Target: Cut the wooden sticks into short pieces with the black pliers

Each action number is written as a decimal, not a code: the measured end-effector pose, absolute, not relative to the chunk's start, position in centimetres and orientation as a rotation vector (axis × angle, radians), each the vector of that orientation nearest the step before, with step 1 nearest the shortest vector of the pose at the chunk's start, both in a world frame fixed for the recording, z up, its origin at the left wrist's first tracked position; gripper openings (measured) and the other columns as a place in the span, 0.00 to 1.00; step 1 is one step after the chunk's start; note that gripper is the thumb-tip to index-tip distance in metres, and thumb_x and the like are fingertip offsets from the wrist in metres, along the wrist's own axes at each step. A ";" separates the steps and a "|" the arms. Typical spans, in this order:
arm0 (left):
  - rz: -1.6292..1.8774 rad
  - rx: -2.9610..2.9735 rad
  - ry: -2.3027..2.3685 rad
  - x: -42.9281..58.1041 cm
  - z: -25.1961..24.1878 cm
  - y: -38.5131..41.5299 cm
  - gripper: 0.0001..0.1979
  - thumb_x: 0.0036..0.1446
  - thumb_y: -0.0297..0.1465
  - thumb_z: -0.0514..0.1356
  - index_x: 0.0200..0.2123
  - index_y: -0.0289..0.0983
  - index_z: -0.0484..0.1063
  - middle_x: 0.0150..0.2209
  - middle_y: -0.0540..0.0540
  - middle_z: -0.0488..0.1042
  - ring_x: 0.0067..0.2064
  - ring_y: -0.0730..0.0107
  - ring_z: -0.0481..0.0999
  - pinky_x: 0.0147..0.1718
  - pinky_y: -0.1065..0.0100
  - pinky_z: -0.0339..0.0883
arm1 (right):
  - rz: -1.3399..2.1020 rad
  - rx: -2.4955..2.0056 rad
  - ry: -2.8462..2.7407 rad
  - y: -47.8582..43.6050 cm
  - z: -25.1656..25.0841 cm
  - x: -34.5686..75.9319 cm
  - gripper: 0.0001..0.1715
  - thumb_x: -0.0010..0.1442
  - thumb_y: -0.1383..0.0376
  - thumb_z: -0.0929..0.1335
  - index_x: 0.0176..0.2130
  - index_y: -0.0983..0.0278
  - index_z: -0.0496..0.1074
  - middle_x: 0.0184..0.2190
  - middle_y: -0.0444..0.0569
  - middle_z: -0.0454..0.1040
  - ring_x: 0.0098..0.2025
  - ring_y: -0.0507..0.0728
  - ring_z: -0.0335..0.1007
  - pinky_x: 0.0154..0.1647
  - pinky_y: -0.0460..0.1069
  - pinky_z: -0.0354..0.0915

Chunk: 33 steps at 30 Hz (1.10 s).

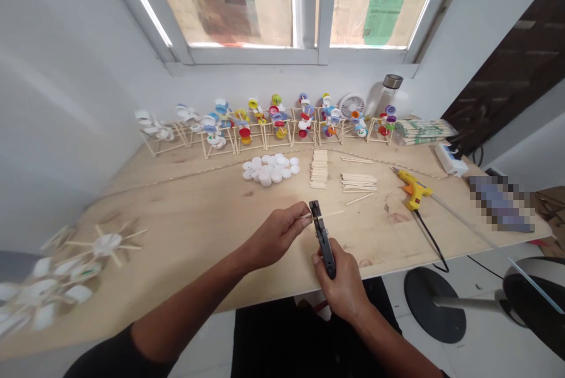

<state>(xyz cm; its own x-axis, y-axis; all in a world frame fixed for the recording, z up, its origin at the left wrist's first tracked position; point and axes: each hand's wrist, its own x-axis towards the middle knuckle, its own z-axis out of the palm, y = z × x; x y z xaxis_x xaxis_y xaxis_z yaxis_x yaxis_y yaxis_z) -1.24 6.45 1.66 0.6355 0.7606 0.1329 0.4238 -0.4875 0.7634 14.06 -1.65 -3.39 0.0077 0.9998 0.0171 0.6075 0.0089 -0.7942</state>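
Gripping a stick (333, 213) between thumb and fingers, the left hand (285, 229) holds it across the head of the pliers (325, 241), which the right hand (345, 285) clasps by the handles, above the worktop (207, 219). Beyond lie white caps (272, 169) and short sticks (359, 181); a glue gun (414, 189) rests to the right.

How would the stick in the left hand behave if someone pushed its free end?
The stick is probably very light, being so thin. It seems fairly stiff, since its end juts straight past the tool without drooping. It might snap if bent hard, as it looks like slender wood.
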 end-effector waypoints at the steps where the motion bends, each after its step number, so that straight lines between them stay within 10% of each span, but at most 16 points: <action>1: 0.603 2.152 0.926 -1.2 1.5 6.5 0.12 0.61 0.32 0.43 0.28 0.36 0.59 0.23 0.54 0.60 0.26 0.76 0.61 0.27 0.73 0.56 | 0.814 -1.675 -1.667 -1.6 -3.5 14.1 0.08 0.55 0.61 0.61 0.28 0.62 0.62 0.19 0.42 0.64 0.22 0.52 0.62 0.24 0.45 0.53; 33: 0.970 3.218 1.063 -1.0 -2.2 6.6 0.06 0.57 0.23 0.48 0.36 0.31 0.63 0.23 0.49 0.65 0.23 0.74 0.63 0.22 0.70 0.56 | 1.033 -1.692 -1.610 -1.3 -2.9 14.2 0.06 0.53 0.64 0.62 0.32 0.63 0.65 0.21 0.42 0.66 0.24 0.53 0.62 0.27 0.46 0.57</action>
